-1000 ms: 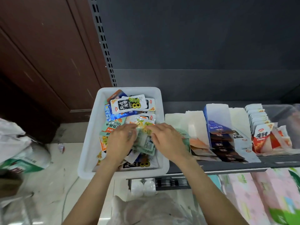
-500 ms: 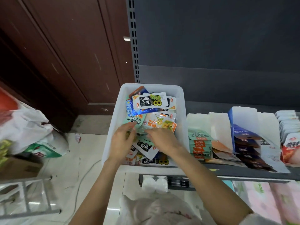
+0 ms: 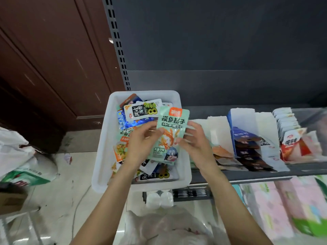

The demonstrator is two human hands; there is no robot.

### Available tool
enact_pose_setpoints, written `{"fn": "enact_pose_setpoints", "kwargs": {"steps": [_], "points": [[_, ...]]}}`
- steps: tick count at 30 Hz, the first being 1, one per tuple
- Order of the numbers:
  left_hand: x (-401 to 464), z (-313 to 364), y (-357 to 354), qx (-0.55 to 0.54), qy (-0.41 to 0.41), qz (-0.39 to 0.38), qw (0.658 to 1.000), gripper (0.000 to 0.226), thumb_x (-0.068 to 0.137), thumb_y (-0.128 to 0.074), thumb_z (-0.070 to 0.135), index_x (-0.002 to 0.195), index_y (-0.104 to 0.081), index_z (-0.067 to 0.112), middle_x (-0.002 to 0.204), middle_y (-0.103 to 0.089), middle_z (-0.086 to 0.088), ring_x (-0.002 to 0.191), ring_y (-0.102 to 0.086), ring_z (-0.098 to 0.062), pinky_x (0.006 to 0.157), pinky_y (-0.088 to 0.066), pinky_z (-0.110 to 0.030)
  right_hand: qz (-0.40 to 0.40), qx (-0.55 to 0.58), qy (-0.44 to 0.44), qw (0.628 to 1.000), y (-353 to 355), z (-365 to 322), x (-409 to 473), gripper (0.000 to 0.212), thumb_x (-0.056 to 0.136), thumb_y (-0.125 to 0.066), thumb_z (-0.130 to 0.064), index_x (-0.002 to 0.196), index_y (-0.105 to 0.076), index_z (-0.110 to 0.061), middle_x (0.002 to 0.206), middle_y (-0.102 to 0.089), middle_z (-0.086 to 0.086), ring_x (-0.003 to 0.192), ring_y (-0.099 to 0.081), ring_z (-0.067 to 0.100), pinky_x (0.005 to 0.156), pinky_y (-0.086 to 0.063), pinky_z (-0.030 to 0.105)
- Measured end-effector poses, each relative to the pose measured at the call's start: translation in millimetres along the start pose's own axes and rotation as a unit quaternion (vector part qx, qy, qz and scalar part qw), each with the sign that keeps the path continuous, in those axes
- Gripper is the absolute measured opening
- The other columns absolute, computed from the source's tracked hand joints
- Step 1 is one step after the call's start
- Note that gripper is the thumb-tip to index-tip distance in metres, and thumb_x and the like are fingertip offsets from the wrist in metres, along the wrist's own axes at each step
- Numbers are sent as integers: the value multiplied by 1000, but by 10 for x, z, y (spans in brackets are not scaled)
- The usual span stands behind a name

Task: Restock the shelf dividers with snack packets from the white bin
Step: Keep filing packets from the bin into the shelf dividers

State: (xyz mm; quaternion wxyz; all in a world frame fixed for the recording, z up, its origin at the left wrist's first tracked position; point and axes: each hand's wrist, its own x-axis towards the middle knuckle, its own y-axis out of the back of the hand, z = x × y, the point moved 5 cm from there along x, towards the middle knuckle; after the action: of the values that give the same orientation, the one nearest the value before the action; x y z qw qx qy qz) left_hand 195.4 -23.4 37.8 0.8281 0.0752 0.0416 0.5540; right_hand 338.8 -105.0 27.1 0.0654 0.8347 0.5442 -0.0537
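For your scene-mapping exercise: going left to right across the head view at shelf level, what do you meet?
White bag → white bin → left hand → green packet → right hand → blue divider → red-and-white packets.

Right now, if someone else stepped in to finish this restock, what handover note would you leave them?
Left hand and right hand both grip one mint-green snack packet, held upright above the white bin.
The bin sits at the shelf's left end, with many mixed packets inside.
Shelf dividers to the right hold some packets: orange ones, dark blue ones, red-and-white ones furthest right.
Done: one packet picked out.
Left: slot it into its matching divider, then keep sorting the bin.
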Motion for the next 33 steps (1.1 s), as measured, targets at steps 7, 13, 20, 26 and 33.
{"fn": "enact_pose_setpoints", "kwargs": {"steps": [7, 13, 20, 26, 33], "points": [[192, 480, -727, 134, -237, -82, 959, 14, 86, -65, 17, 99, -71, 14, 93, -72, 6, 81, -66, -5, 75, -55, -29, 178, -359, 258, 879, 932, -716, -203, 19, 93, -58, -20, 112, -60, -22, 102, -65, -4, 82, -60, 4, 67, -53, 24], [322, 232, -1140, 125, -241, -118, 955, 14, 84, -67, 8, 97, -68, 14, 95, -68, 8, 89, -65, -4, 84, -54, -28, 210, -427, 277, 835, 1135, -449, -146, 7, 91, -60, -10, 92, -66, -12, 88, -67, 2, 72, -62, 18, 62, -53, 36], [246, -195, -1146, 334, -234, -145, 902, 10, 86, -64, 17, 96, -66, 19, 96, -70, 4, 86, -66, -15, 80, -52, -33, 121, -518, 228, 815, 963, -2, -43, 23, 82, -66, -2, 98, -72, -17, 92, -70, 2, 75, -66, 23, 59, -52, 31], [203, -385, -969, 409, -225, -172, 867, 23, 90, -56, 26, 112, -66, 25, 120, -60, 7, 117, -48, -15, 101, -31, -32, 35, -660, 176, 729, 699, 292, 156, 30, 76, -71, -8, 101, -74, -23, 94, -73, 4, 98, -58, 33, 79, -45, 44], [45, -470, -61, 355, -172, 27, 918, 26, 86, -59, 18, 111, -64, 20, 104, -68, 0, 90, -63, -19, 69, -50, -29, 100, -465, 239, 847, 450, -127, 26, 35, 80, -56, 4, 109, -68, -13, 101, -70, 3, 99, -60, 25, 86, -46, 37]]}}
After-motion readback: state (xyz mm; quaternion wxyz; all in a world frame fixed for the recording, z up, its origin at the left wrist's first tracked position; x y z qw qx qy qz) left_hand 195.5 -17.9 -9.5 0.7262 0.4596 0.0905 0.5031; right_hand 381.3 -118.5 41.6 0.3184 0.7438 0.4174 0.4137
